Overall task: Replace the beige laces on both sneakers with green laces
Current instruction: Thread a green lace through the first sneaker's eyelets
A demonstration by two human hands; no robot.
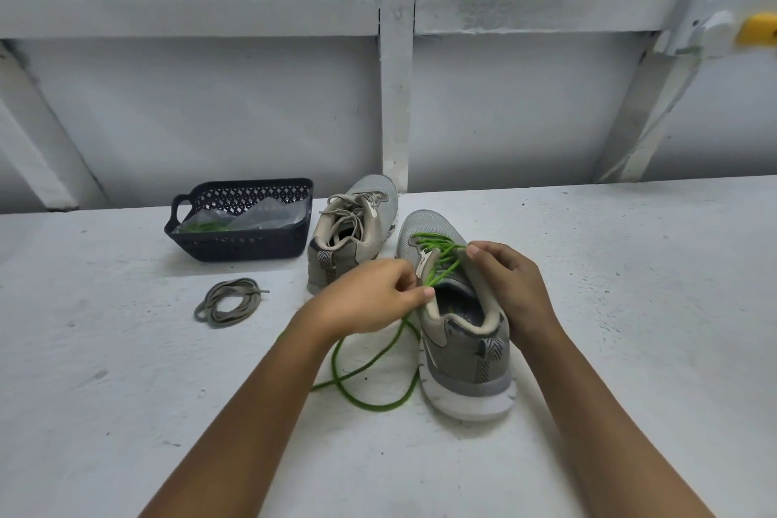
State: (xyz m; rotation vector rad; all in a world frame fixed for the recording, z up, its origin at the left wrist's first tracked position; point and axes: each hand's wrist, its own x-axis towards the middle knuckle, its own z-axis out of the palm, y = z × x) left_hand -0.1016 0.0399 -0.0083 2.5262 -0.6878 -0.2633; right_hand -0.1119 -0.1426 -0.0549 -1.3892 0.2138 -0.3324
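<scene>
Two grey sneakers stand on the white table, heels toward me. The near right sneaker [462, 353] carries a green lace [435, 254] across its eyelets, and the lace's loose ends loop on the table to its left. My left hand [370, 299] pinches the green lace at the sneaker's left top eyelets. My right hand [511, 286] grips the sneaker's right collar, its thumb on the lacing. The far left sneaker [349, 231] still has beige laces. A removed beige lace [229, 303] lies coiled on the table.
A dark blue plastic basket [239, 250] stands at the back left, holding a clear bag with more green lace [206, 226]. A white framed wall rises behind the white table [630, 307]. A yellow object [759, 29] sticks out at the upper right.
</scene>
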